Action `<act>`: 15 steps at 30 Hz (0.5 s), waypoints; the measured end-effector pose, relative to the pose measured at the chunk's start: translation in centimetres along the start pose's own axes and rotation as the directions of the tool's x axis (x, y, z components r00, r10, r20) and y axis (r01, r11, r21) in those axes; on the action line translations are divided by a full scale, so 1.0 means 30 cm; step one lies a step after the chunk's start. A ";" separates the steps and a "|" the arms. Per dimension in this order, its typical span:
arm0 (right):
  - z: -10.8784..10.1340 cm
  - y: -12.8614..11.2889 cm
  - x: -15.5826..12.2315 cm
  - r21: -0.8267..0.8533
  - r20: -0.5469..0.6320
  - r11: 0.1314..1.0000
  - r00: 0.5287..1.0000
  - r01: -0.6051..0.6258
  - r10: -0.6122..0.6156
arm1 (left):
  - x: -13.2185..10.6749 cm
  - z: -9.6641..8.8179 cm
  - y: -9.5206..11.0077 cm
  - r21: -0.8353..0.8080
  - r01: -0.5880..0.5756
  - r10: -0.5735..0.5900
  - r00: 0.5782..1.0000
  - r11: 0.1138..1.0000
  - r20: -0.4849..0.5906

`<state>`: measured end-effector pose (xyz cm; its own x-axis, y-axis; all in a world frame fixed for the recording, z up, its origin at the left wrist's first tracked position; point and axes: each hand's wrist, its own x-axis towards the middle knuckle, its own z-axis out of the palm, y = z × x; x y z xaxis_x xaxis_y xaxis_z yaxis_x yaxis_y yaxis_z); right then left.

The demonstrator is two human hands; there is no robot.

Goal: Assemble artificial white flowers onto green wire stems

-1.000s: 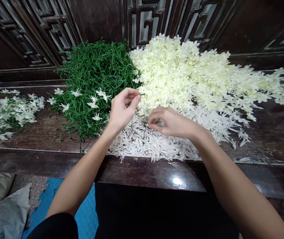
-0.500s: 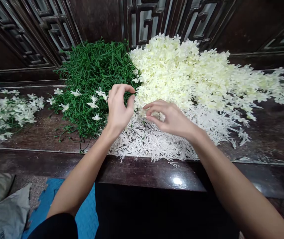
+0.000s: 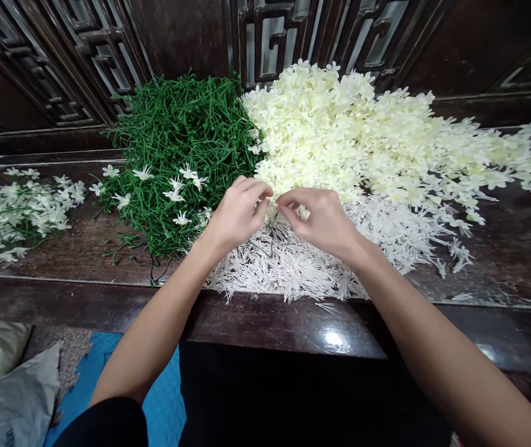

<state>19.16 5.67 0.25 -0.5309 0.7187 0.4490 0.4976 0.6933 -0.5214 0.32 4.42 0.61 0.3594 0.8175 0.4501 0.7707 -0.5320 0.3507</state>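
Observation:
My left hand (image 3: 236,214) and my right hand (image 3: 322,218) meet fingertip to fingertip above a flat heap of thin white stamen pieces (image 3: 293,264) on a dark wooden table (image 3: 293,323). Both hands are pinched closed on small flower parts; I cannot make out which ones, as the fingers hide them. Behind the hands lies a big pile of cream artificial flowers (image 3: 363,136). A mound of green plastic stems (image 3: 177,136) sits to the left of it, with a few finished white flowers (image 3: 184,177) resting on top.
A spread of assembled white flowers on stems (image 3: 14,214) lies at the table's left end. Carved dark wood panels (image 3: 270,37) rise behind the piles. Below the table edge are a blue mat (image 3: 163,403) and pale sacks (image 3: 9,385).
My left hand came down from the green stems and moved right. My right hand lifted from the stamen heap and met it; the fingertips now touch.

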 end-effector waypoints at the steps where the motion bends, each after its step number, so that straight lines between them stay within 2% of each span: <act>1: -0.008 0.003 0.002 0.009 -0.047 1.000 0.999 -0.025 0.026 | -0.001 0.004 0.002 0.011 0.005 -0.006 0.997 1.000 0.074; 4: -0.027 0.006 0.007 0.064 -0.140 0.992 0.983 -0.113 0.121 | -0.007 0.019 0.007 0.081 0.022 -0.040 0.972 0.996 0.231; 8: -0.040 0.001 0.009 0.090 -0.176 0.985 0.971 -0.148 0.161 | -0.009 0.030 0.012 0.078 0.090 -0.109 0.951 0.993 0.290; 12: -0.047 -0.008 0.010 0.094 -0.208 0.986 0.966 -0.136 0.153 | -0.001 0.019 0.023 -0.055 0.230 -0.220 0.964 0.972 0.152; 15: -0.053 -0.021 0.010 0.145 -0.233 0.978 0.956 -0.148 0.179 | 0.006 0.012 0.031 -0.146 0.261 -0.263 0.965 0.954 0.008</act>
<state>19.78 5.54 1.87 -0.2588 0.8237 0.5045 0.4662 0.5640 -0.6816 1.29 4.16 0.71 0.1486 0.9303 0.3354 0.7524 -0.3265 0.5721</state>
